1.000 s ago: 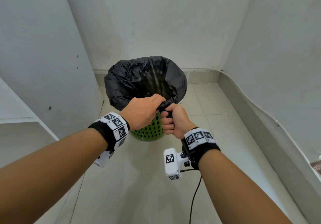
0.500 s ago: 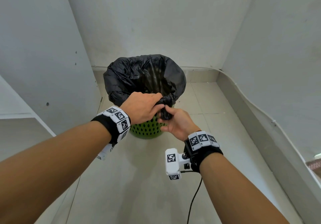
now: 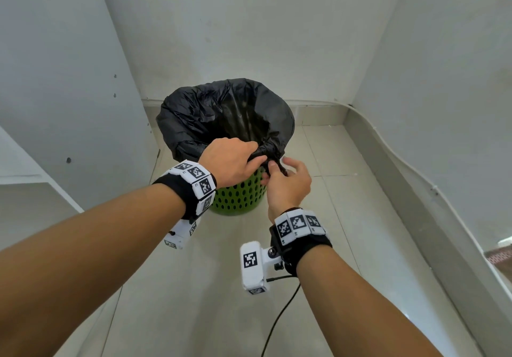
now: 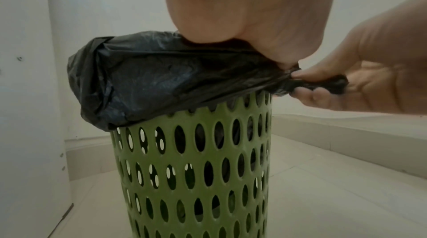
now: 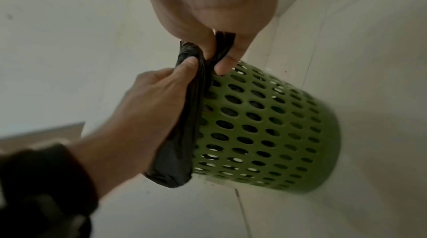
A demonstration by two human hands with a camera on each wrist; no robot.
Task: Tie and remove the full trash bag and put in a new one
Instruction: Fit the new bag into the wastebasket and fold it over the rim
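Note:
A black trash bag (image 3: 221,113) lines a green perforated bin (image 3: 238,199) on the tiled floor, its mouth open and its edge folded over the rim. At the bin's near side a bunch of the bag's edge (image 3: 266,151) is gathered into a twisted tail. My left hand (image 3: 232,160) grips that bunch from above. My right hand (image 3: 288,179) pinches the tail's end (image 4: 323,84) between thumb and fingers. The bag (image 4: 161,77) drapes over the bin (image 4: 196,178) in the left wrist view. In the right wrist view, both hands hold the twisted bag (image 5: 194,95) beside the bin (image 5: 265,128).
The bin stands in a narrow corner: a white wall (image 3: 249,24) behind it, a white panel (image 3: 69,79) at left and a wall with a raised skirting ledge (image 3: 415,190) at right. A black cable (image 3: 277,320) hangs from my right wrist over the floor tiles (image 3: 207,301).
My right hand turned from a fist gripping the bag's edge to a palm-up pinch on the twisted tail. My left hand stayed on the gathered bunch, which is now more tightly twisted.

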